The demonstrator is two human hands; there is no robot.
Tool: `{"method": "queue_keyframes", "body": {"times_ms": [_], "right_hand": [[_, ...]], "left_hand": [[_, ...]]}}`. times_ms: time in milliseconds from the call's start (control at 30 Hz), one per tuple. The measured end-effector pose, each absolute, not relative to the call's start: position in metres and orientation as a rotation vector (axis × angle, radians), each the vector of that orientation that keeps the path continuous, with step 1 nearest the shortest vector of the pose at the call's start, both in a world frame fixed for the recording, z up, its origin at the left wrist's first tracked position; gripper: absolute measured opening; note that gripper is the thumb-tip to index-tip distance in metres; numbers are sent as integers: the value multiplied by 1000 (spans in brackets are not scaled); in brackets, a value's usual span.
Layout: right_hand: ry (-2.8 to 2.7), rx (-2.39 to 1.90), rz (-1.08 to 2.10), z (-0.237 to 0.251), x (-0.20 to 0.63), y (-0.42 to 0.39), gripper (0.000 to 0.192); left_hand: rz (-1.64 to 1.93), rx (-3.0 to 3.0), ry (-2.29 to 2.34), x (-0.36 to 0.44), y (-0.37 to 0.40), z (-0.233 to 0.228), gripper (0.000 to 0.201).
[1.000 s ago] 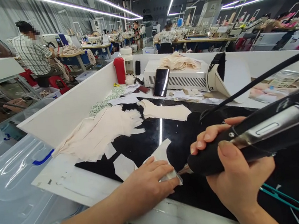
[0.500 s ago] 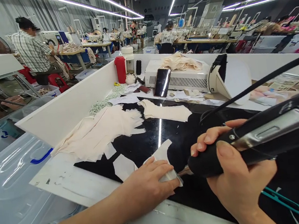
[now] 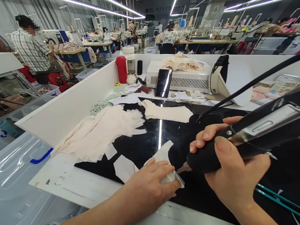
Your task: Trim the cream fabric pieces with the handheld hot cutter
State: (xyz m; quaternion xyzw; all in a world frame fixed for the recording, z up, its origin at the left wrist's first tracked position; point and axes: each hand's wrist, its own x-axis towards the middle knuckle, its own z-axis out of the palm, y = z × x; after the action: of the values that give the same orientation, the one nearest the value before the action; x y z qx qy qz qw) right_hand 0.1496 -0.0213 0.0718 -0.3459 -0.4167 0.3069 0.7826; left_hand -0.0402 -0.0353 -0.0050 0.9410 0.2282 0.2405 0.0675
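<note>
The right hand (image 3: 237, 173) is clenching around the black handle of a corded cutting tool (image 3: 253, 137), thumb lying along the top and fingers wrapping underneath. The tool's metal tip is pointing toward nine o'clock and touching the near edge of a small cream fabric piece (image 3: 165, 158), which is lying on the black mat (image 3: 186, 137) at about six o'clock on the counter (image 3: 64, 179). The left hand (image 3: 147, 186) is pressing flat on that piece, fingers spread and not gripping — just pinning it down, fingertips sitting right beside the tool tip.

Toward ten o'clock from the hands, a heap of cream fabric cuttings (image 3: 100, 132) is spreading over the mat's left edge, and a longer cream strip (image 3: 166, 112) is lying at twelve o'clock. Beyond it, a white vented machine (image 3: 180, 79) is standing with a dark phone (image 3: 163, 83) leaning against its front and folded cloth resting on top. A red flask (image 3: 122, 69) is standing at eleven o'clock near the counter's white wall. Teal thread snips (image 3: 281, 200) are lying at four o'clock, just beside the right wrist. A clear plastic bin lid (image 3: 12, 197) is sitting off the counter at nine o'clock — well apart from the work.
</note>
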Motion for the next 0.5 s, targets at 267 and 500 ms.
{"method": "queue_keyframes", "body": {"times_ms": [267,500], "right_hand": [[-938,-718,713,73,154,-39,37],[-962,-717,704,70,153,-40,36]], "left_hand": [[710,2848,763,-32,-65,-10,39],[877,2895,612,-34,-49,8,19]]}}
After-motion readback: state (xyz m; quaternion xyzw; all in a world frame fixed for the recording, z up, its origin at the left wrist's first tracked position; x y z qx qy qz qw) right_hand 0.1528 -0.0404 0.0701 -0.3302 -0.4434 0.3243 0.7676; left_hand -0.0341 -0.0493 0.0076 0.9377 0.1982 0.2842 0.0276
